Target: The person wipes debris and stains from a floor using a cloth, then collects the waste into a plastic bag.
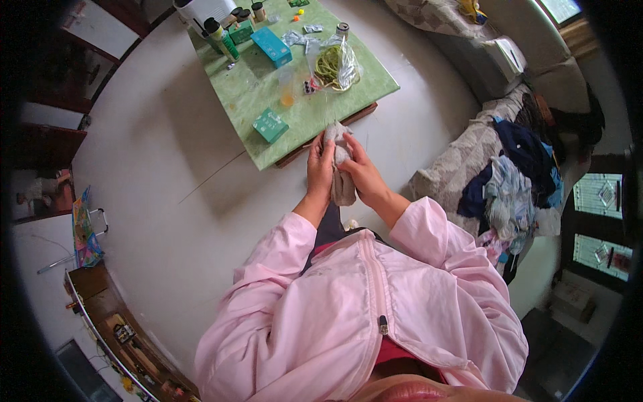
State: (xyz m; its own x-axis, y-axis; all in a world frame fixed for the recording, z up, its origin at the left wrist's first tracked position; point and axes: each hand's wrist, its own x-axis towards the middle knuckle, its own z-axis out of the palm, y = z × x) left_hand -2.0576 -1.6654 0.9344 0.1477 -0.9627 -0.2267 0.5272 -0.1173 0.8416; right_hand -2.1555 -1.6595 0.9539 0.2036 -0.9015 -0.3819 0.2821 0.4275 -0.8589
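Between both hands, just off the near corner of a green marbled table (301, 120), is a greyish-beige folded piece of fabric (343, 188), perhaps a sock or cloth. My left hand (320, 168) grips its left side, fingers partly hidden behind it. My right hand (365, 171) holds the right side, with the thumb pressed on the fabric's middle. The upper end of the bundle reaches the table edge. On the table beyond it lies a clear plastic bag of long green beans (329, 65), beside a clear cup of orange liquid (287, 98).
A green box (271, 125) sits near the table's left edge. Farther back are a blue box (272, 46), a spray can (221, 39) and a drink can (342, 31). Piled clothes (510, 191) lie on a covered sofa (447, 176) at the right.
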